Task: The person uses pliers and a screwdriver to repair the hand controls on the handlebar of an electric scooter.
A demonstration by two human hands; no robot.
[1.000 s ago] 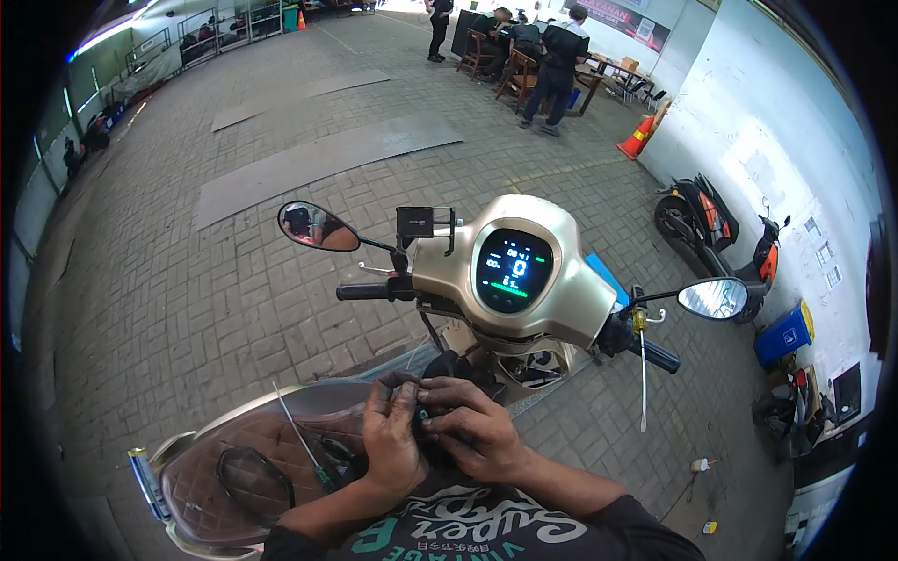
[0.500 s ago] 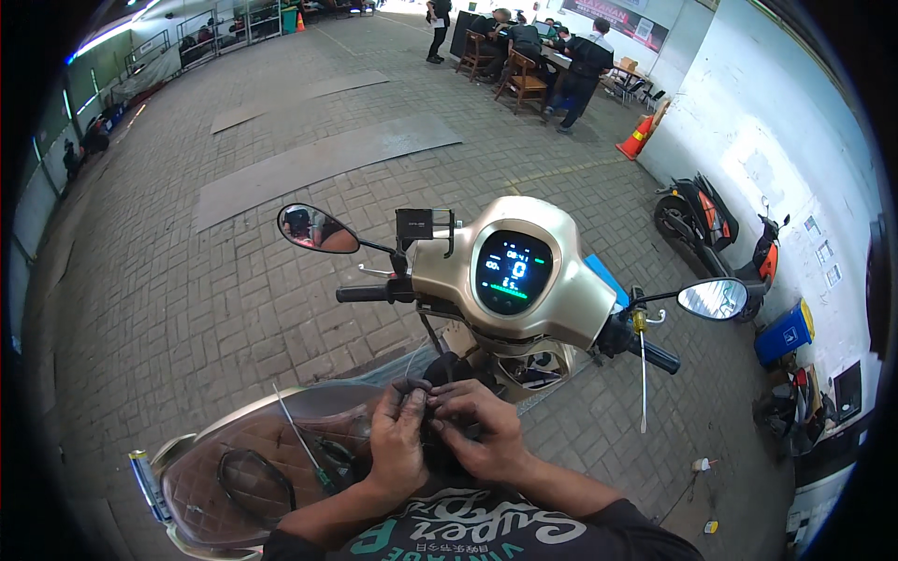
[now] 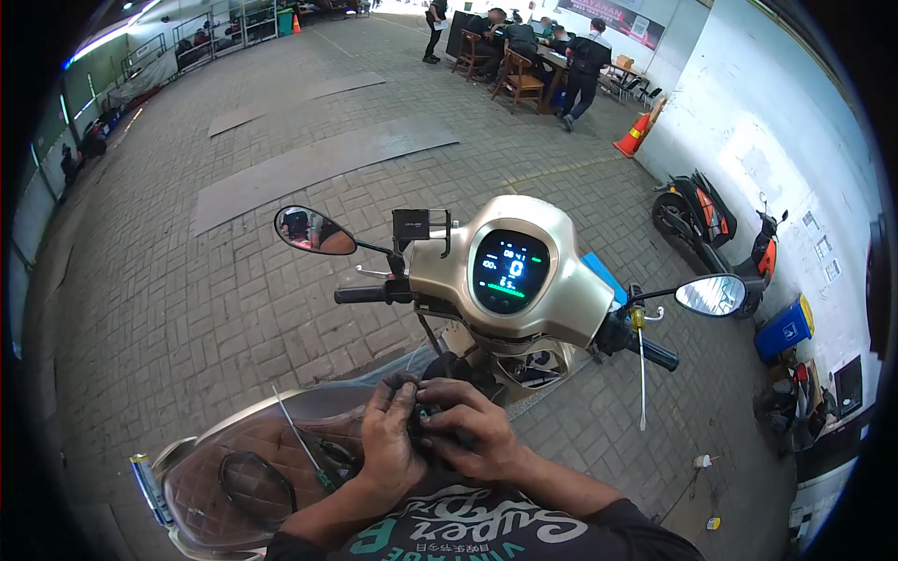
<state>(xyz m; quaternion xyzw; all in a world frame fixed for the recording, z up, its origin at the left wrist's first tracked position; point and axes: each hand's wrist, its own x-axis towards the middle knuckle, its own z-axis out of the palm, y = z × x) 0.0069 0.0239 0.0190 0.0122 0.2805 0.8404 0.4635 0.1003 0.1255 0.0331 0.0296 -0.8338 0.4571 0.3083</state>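
My left hand [image 3: 391, 435] and my right hand [image 3: 474, 432] are close together in front of my chest, behind the handlebar of a cream-gold scooter [image 3: 547, 217]. Both are closed, thumbs and fingertips pinching at a small dark piece [image 3: 424, 411] between them. Fingers cover most of it, so its kind stays hidden. Left of my forearm, on the brown quilted seat [image 3: 206, 500], lie a green-handled screwdriver [image 3: 304, 438], a dark tool partly hidden by my arm, and a black cable loop [image 3: 257, 484]. The scooter's round display [image 3: 512, 271] is lit.
A yellow-handled screwdriver [image 3: 641, 360] stands at the right grip. Mirrors [image 3: 316, 230] jut out on both sides. A blue-and-silver cylinder [image 3: 150, 488] is by the seat's left end. Beyond are another scooter [image 3: 711, 224], a blue bin [image 3: 784, 329], an orange cone [image 3: 632, 136] and people around a table.
My fingers have shifted around the small piece, and my right hand has moved slightly left and closer in. In the background, a person by the table has changed stance.
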